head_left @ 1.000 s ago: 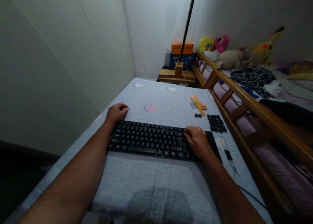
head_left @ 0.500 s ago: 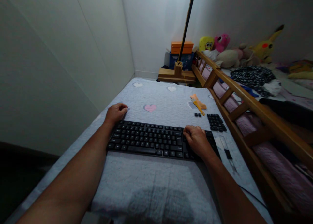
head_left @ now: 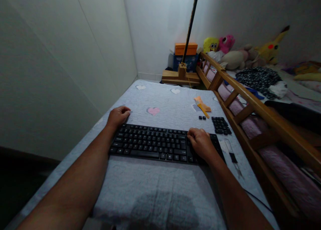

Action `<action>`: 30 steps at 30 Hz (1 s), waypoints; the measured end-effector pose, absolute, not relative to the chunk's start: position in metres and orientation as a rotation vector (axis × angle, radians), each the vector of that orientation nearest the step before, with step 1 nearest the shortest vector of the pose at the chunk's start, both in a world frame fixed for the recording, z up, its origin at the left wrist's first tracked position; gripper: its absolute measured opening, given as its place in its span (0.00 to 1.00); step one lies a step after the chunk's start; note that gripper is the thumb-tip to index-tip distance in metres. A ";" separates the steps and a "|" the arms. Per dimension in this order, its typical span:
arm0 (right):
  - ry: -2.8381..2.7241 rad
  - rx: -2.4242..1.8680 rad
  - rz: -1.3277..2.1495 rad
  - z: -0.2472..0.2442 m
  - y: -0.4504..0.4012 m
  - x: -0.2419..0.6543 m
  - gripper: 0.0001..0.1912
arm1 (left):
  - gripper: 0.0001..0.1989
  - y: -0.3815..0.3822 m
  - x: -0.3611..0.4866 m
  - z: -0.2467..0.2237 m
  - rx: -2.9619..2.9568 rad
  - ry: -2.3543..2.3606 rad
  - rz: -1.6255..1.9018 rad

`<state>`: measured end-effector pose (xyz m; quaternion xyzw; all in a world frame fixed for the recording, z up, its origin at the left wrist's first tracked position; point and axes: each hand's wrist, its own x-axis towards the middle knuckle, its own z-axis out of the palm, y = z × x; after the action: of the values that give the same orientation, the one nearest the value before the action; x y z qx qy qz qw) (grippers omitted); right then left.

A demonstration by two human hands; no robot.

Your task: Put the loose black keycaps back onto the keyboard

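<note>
Curling our right hand over the right part of the keyboard on the cloth, and our left hand beside its far-left corner, we cannot tell whether either grip holds anything; loose keycaps lie far right.

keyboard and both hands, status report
Left hand at keyboard's far left corner, nothing seen in grip. Right hand over its right part, fingers curled, grip hidden. Loose keycaps and wire tool lie off to the right.
</note>
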<state>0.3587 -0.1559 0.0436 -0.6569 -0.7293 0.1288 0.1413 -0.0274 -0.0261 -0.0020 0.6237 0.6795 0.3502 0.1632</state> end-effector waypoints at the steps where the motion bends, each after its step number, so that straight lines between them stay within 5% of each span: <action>1: -2.111 -1.900 0.376 0.044 -0.155 0.359 0.07 | 0.14 -0.026 -0.027 -0.002 1.778 1.936 0.999; 30: -2.189 -1.869 0.204 0.038 -0.159 0.357 0.06 | 0.15 -0.028 -0.025 0.000 1.786 1.948 0.978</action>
<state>0.3572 -0.1588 0.0376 -0.6424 -0.7524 0.0702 0.1276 -0.0253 -0.0281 0.0004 0.6256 0.6822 0.3425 0.1612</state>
